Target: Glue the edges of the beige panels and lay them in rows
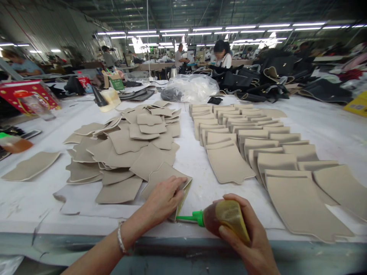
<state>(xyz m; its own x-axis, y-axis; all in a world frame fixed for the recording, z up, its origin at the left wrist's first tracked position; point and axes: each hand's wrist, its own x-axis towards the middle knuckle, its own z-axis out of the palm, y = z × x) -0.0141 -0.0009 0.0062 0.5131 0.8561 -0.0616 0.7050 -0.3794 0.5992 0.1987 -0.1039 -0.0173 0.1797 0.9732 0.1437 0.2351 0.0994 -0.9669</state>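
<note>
Amber translucent bottle (229, 217), green nozzle (197, 217); thin beige panel (160, 176)

My desk (327, 126) has a white top. At my eleven o'clock lies a loose heap (126, 141) of beige pieces; at one, overlapping rows (259, 144). A lone piece (31, 166) lies at ten, a red box (43, 91) beyond it. Farther off, a clear bag (192, 88) rests at twelve, black bags (255, 74) at one.
</note>
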